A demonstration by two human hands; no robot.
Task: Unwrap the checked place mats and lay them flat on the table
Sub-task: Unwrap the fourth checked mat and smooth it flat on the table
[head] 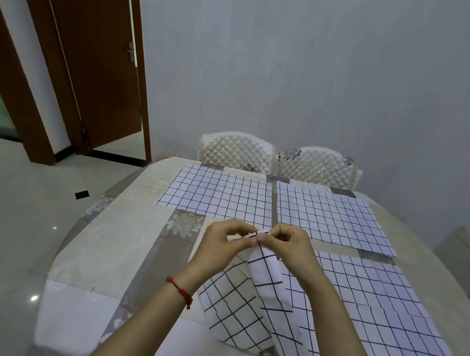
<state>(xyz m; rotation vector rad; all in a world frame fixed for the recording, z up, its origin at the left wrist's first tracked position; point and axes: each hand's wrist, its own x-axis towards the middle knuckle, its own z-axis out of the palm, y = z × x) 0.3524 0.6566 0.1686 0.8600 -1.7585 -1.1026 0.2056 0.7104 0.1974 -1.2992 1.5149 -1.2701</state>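
Table [91, 251] with patchwork cloth carries three checked mats already flat: far left mat [216, 194], far right mat [333, 217], near right mat [380, 302]. Fourth mat [251, 302] is folded, held up in front of the person, long axis running from the hands down toward the near table edge, lower end draped on the table. Left hand [224, 242] and right hand [290, 244] meet at its top end, both pinching the same corner, fingers curled, equally near. Likely next: pull the hands apart sideways to open it; the free spot is near left, so the left hand leads.
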